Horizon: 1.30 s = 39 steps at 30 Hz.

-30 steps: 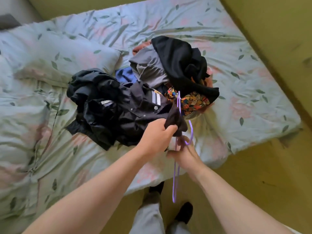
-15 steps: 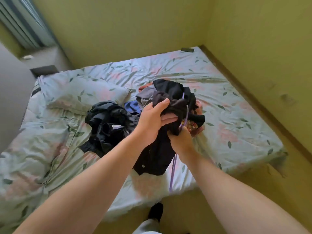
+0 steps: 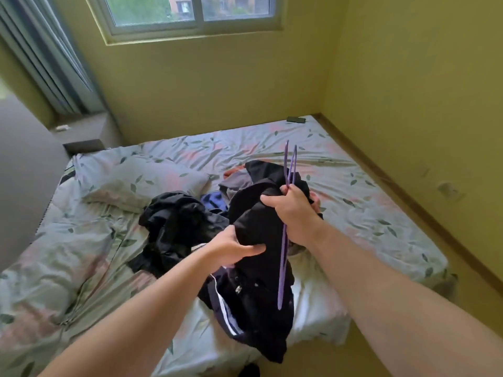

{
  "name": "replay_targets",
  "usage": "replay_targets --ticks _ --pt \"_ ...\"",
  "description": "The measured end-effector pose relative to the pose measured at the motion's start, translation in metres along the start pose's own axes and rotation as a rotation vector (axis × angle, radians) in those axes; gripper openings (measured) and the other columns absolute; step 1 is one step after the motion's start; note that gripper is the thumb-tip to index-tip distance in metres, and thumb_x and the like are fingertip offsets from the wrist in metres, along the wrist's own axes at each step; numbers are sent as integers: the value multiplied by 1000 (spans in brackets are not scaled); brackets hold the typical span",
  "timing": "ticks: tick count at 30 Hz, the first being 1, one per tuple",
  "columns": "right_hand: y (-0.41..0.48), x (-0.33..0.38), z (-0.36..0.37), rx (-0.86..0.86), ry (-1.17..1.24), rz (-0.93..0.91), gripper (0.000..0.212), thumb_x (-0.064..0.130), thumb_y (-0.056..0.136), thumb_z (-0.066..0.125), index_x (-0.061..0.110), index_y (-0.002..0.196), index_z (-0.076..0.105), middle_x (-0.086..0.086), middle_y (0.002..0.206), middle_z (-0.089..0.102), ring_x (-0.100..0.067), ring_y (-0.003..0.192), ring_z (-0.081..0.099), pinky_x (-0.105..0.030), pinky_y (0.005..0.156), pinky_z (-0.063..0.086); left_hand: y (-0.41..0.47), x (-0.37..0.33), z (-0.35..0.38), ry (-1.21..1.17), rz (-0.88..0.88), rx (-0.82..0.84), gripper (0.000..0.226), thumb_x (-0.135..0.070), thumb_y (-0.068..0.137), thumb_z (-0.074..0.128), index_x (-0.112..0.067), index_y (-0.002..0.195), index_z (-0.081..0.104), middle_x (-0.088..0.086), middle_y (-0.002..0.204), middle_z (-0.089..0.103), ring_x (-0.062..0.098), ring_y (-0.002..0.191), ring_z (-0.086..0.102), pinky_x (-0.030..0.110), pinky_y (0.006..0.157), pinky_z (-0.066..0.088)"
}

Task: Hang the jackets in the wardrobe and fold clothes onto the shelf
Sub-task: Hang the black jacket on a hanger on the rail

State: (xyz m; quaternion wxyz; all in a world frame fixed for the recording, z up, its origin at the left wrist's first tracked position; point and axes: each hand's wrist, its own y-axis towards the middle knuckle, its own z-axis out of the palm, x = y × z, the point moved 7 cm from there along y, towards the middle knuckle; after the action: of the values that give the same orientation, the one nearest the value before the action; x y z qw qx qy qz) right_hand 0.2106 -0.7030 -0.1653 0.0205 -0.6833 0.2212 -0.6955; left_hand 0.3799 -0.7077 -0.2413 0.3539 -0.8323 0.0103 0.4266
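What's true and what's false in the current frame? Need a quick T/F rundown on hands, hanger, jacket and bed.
1. The right hand grips the purple hanger. True.
2. The left hand is open and clear of the black jacket. False: it grips the jacket's fabric.
3. The black jacket lies spread flat on the bed. False: both hands hold it up, bunched, with its lower part hanging down.
4. More dark clothes lie heaped on the bed. True.

Hidden parts
The right hand [image 3: 296, 213] covers the middle of the hanger [image 3: 283, 254]; the jacket [image 3: 255, 295] hides much of the clothes pile [image 3: 236, 185] behind it.
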Motion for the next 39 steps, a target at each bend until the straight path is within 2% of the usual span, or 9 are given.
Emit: replay_targets --ticks 3,6,10,19,24,28,32,35,39 --pt "-2 15 -12 20 -109 -43 38 11 83 77 19 100 45 1 98 43 -10 86 47 -24 73 38 12 -7 6 -131 96 -29 36 -33 82 82 -30 115 67 -6 111 75 14 99 72 44 89 61" --pt "-5 22 -28 36 -212 -32 58 18 52 87 21 94 48 -3 103 48 -27 104 54 -36 85 49 16 -17 -6 -88 181 -82 23 -21 89 76 -26 111 69 -2 102 77 21 96 74 41 85 62" --pt "-11 27 -49 104 -427 -52 107 27 38 93 15 132 43 0 137 47 -23 129 49 -45 107 45 18 -35 -49 37 247 -263 15 -12 88 74 -10 101 67 14 97 72 29 89 73 43 75 63" --pt "-12 28 -101 -160 -824 -132 29 -2 89 53 13 109 37 0 90 43 -11 71 41 -25 54 28 -6 -78 -158 265 342 -869 22 -14 99 55 -15 119 63 4 98 61 23 89 53 32 80 41" --pt "-7 26 -90 -169 -984 -166 36 5 87 58 8 120 46 -1 86 47 -20 76 47 -22 49 26 4 -74 -141 160 322 -782 17 -22 103 39 -19 98 55 8 90 61 31 83 59 41 79 53" --pt "2 18 -96 -163 -1072 -146 16 22 81 57 10 91 55 -4 89 55 -28 83 57 -28 51 31 -5 -106 -107 306 415 -601 18 -34 104 42 -20 95 49 7 91 58 33 87 58 39 72 45" --pt "-1 17 -111 -217 -900 -81 16 25 90 56 9 89 55 -8 87 59 -27 77 55 -31 54 34 -22 -140 -55 817 569 -286 80 -60 66 84 -27 125 41 -5 111 50 19 99 52 34 72 42" --pt "-1 16 -125 -265 -726 -55 10 17 91 55 8 96 55 -9 94 60 -28 85 59 -32 62 39 -15 -144 -44 1140 611 -402 105 -39 61 94 -21 142 30 8 121 45 27 110 50 41 83 50" --pt "-6 21 -124 -170 -583 -93 8 21 92 56 13 89 57 -5 84 61 -26 79 59 -31 64 43 -6 -152 -67 1105 587 -678 67 -37 77 86 -14 125 45 14 107 56 36 97 62 44 74 54"
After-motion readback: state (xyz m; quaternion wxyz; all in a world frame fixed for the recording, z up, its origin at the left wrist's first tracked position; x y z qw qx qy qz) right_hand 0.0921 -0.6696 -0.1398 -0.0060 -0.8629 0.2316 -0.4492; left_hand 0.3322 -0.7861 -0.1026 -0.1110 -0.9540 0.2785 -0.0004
